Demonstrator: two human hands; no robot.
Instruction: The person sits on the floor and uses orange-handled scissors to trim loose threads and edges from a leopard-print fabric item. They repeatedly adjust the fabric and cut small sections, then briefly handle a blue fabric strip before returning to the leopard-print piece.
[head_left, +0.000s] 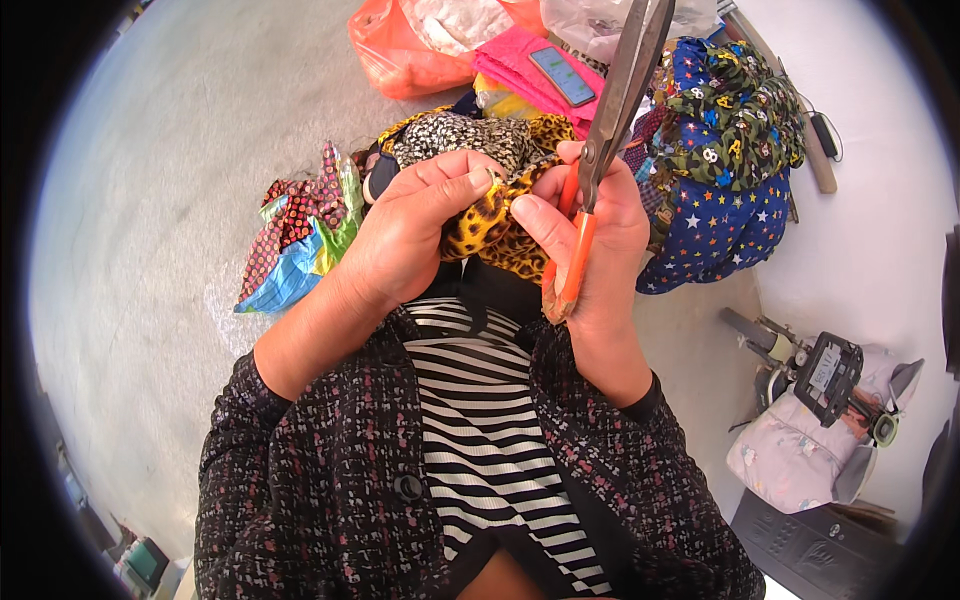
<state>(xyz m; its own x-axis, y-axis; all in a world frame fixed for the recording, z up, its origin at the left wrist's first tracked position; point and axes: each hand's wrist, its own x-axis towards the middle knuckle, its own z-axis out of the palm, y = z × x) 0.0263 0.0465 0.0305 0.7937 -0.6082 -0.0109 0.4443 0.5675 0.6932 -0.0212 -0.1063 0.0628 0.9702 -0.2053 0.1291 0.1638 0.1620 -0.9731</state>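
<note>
Between my two hands is a yellow and black leopard-print fabric (487, 225). My left hand (431, 214) pinches its upper edge between thumb and fingers. My right hand (592, 217) has its thumb and fingers at the fabric's right side, and a pair of large scissors (600, 142) hangs in it. Their orange handles lie across the palm and the long metal blades point up and away from me, nearly closed together. A black and white patterned cloth (469, 139) lies just behind the leopard print. Whether the right fingertips grip the fabric firmly is partly hidden.
Patterned scraps (300, 232) lie at the left. A red plastic bag (405, 52), a pink cloth (517, 64) and a smartphone (562, 76) are at the far side. A blue star-print fabric bundle (720, 225) is at the right, near an electric scooter (817, 420).
</note>
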